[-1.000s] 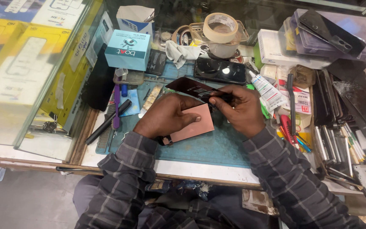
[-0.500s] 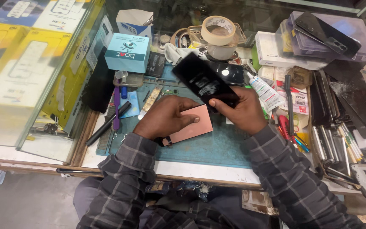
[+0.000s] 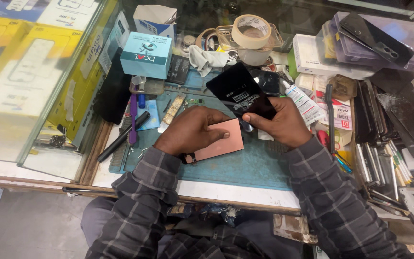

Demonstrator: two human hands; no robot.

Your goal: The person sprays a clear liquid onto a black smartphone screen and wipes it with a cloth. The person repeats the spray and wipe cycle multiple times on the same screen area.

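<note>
left hand (image 3: 192, 132): we press it flat on the copper-pink panel (image 3: 224, 139), lying on the blue mat (image 3: 259, 163).
right hand (image 3: 283, 124): clamped on the black screen (image 3: 238, 91), tilted up w/ lower edge by the panel.
hands: close, not touching.
behind: tape roll (image 3: 251, 31), teal box (image 3: 147, 55).

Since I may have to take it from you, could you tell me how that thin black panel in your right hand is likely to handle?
The black panel looks very thin and flat, so probably light but apt to flex or crack if squeezed. Its glossy face seems slippery; the right hand pinches only its lower edge. The left hand rests on the copper-coloured panel lying flat on the blue mat.
</note>
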